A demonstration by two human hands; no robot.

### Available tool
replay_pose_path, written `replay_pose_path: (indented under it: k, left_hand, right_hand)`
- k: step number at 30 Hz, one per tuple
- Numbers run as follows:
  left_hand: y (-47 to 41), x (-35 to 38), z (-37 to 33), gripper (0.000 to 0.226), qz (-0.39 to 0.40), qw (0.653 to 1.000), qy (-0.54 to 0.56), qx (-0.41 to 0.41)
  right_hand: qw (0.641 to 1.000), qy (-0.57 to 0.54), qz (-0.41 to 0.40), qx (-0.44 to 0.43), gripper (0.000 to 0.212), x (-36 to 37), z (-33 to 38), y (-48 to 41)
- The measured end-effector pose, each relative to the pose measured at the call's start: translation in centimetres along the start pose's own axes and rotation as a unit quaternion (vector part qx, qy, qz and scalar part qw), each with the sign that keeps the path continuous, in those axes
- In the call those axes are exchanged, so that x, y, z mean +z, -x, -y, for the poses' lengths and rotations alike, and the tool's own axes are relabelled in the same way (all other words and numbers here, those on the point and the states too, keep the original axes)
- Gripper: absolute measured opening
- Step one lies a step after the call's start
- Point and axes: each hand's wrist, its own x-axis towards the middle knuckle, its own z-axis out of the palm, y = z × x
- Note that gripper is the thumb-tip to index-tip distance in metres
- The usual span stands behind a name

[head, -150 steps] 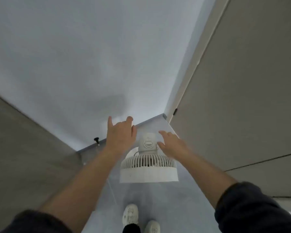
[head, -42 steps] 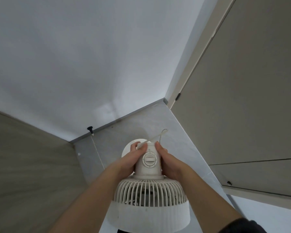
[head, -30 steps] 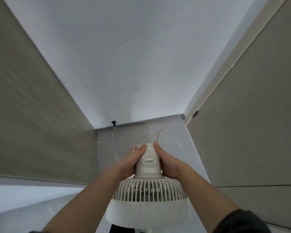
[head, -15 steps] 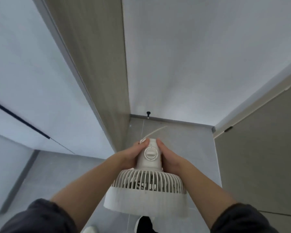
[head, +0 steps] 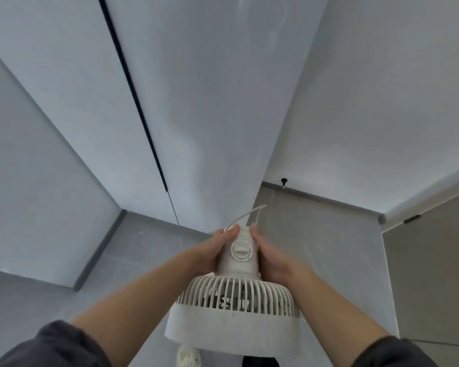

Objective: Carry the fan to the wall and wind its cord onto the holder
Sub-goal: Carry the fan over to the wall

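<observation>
The left hand (head: 212, 254) and right hand (head: 272, 260) still clasp the fan (head: 236, 295) by its neck. The view has turned, so I judge the carrying continues. The cord (head: 259, 207) is loose above the grip.

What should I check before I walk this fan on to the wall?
1. Grip: left hand and right hand both curl round the white fan's motor housing. ok
2. Fan attitude: grille toward the person, housing pointing away, carried above the grey floor. ok
3. Cord: a short loop sticks out past the fingertips; the rest is hidden, so whether it trails is unknown. cannot tell
4. Path: the fan hides the floor at the feet. cannot tell
5. Holder: none shows in this view. cannot tell
</observation>
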Motion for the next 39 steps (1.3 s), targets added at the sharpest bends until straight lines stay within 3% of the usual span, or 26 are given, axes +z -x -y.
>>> replay_pose_path:
  k: [6,9,12,18,29,32,39]
  left_hand:
    - [7.1,-7.4,0.7,0.105,-0.035,0.999,0.018,0.022]
    - [10.7,-9.4,0.9,0.077,-0.037,0.998,0.029,0.04]
    - [14.0,-13.7,1.6,0.066,-0.068,0.995,0.045,0.05]
    - [18.7,-23.0,3.1,0.069,-0.081,0.993,0.071,0.052]
    - [27.6,-41.3,3.2,0.084,-0.05,0.998,0.036,0.025]
    - [29.8,-45.1,3.6,0.092,-0.059,0.998,0.032,0.019]
    - [35.0,-52.5,4.6,0.087,-0.111,0.992,0.06,0.021]
  right_hand:
    - [0.999,0.028,-0.006,0.015,0.09,8.6,-2.5,-3.5]
    - [0.998,0.05,0.023,0.035,0.088,12.3,-3.0,-5.1]
    - [0.994,0.094,-0.01,0.054,0.093,16.9,-4.1,-7.6]
    - [0.985,0.149,-0.028,0.08,0.099,26.3,-6.4,-11.0]
    - [0.991,0.089,-0.097,0.025,0.09,45.3,-12.8,-16.2]
    - [0.991,0.086,-0.095,0.047,0.097,48.9,-14.1,-18.2]
    - [0.984,0.146,-0.04,0.097,0.093,56.8,-15.6,-22.7]
